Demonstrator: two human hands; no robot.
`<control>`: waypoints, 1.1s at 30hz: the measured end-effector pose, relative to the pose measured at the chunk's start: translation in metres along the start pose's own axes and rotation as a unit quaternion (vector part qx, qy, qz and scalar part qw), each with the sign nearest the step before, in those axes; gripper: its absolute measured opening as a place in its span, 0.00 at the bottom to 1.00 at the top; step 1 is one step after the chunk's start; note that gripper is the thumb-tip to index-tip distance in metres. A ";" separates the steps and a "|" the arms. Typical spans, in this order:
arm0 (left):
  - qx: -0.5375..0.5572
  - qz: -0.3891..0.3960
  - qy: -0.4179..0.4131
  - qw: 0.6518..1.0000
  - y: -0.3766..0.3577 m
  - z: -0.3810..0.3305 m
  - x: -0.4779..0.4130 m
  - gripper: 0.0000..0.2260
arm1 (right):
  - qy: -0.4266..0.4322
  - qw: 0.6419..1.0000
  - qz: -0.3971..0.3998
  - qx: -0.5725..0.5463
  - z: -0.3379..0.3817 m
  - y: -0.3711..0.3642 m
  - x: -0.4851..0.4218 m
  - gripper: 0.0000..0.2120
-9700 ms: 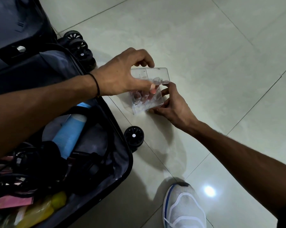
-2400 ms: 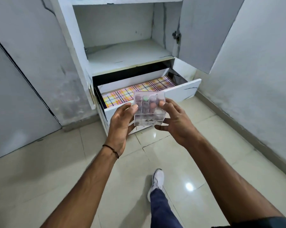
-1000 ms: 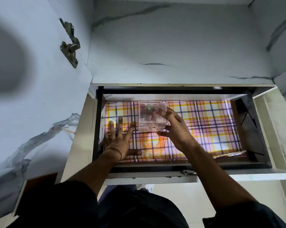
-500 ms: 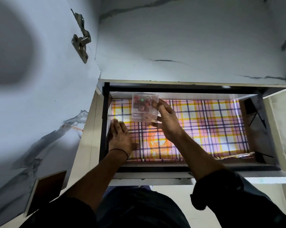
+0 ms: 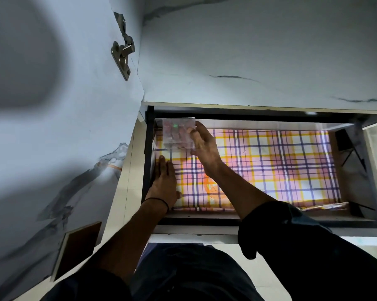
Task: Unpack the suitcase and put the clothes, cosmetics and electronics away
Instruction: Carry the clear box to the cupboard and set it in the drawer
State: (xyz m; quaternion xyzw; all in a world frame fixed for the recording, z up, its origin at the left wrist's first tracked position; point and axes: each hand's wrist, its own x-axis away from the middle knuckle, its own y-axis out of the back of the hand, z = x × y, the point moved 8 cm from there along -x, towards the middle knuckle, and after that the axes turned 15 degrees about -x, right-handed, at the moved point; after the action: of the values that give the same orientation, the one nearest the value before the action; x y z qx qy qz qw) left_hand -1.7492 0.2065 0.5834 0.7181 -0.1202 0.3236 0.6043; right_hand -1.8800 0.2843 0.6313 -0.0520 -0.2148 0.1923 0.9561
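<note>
**A:** Where is the clear plastic box of small bottles?

**B:** In the back left corner of the open white drawer, above the pink, yellow and purple checked paper liner. I cannot tell whether its base touches the liner or hangs just over it.

**A:** What has hold of it?

**B:** The right hand. It grips the box by its right side, with the thumb and fingers curled round that edge. The box is blurred. Through its walls I make out reddish bottle caps and one green one.

**A:** And the other hand?

**B:** The left hand lies flat on the liner by the drawer's left wall, just in front of the box. Its fingers are straight and close together, pointing toward the back, and it holds nothing. A thin black wristband circles that wrist.

**A:** Anything else nearby?

**B:** A silver metal hinge sits on the grey-white marbled cupboard panel at upper left. The right arm wears a dark sleeve pushed up past the elbow.
</note>
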 end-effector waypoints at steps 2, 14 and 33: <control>0.001 -0.002 0.002 1.000 0.001 -0.001 0.000 0.47 | 0.010 1.000 -0.013 -0.014 -0.001 0.003 0.002 0.15; 0.013 -0.012 0.005 1.000 0.004 0.000 0.002 0.46 | -0.052 0.996 -0.022 0.074 -0.022 -0.002 -0.005 0.43; 0.213 -0.134 -0.016 0.968 0.047 -0.038 0.088 0.12 | -0.027 0.988 0.005 0.154 0.025 0.102 0.145 0.09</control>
State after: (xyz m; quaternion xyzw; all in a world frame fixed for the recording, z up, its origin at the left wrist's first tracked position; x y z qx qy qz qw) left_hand -1.7204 0.2505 0.6766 0.8446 0.0391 0.2468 0.4735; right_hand -1.8050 0.4354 0.6925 0.1000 -0.2081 0.2293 0.9456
